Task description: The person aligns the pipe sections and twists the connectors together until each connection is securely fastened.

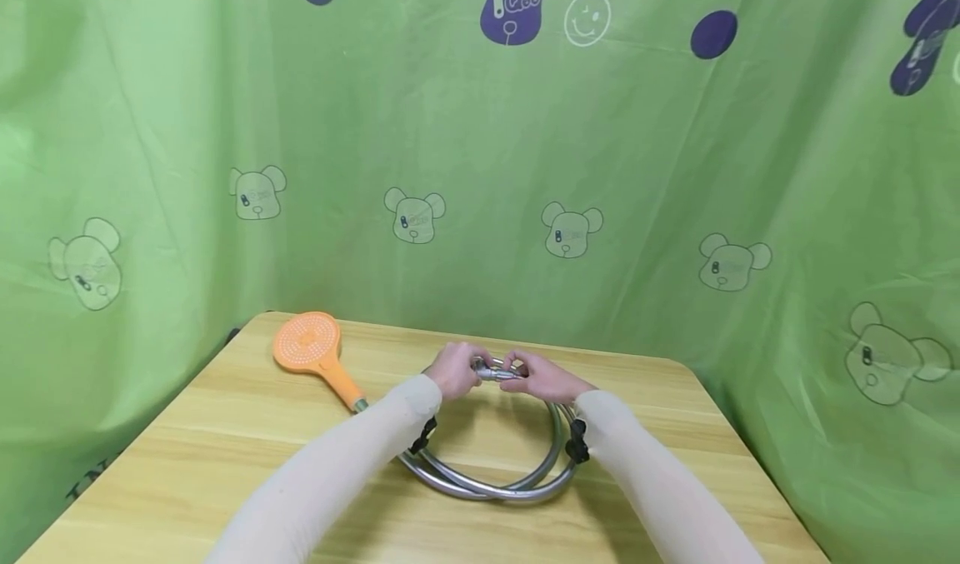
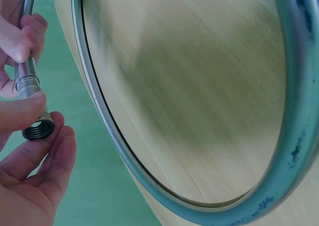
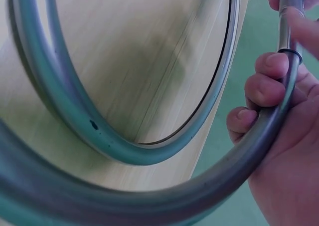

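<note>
A silvery shower hose (image 1: 517, 494) lies in loops on the table, with its end raised between both hands. My left hand (image 1: 453, 371) pinches the metal end nut (image 2: 40, 129) between thumb and fingers; the nut's open, threaded mouth shows in the left wrist view. Just behind the fitting, my right hand (image 1: 546, 378) has its fingers curled round the hose, and its thumb lies along the metal sleeve (image 3: 284, 34). To the left, an orange shower head (image 1: 307, 344) rests face up, its handle meeting the hose near my left forearm.
The wooden table (image 1: 187, 456) carries the hose and shower head. A green curtain (image 1: 480, 289) printed with bear faces hangs behind the table and along both sides. Black wrist straps (image 1: 576, 442) sit close to the hose loops.
</note>
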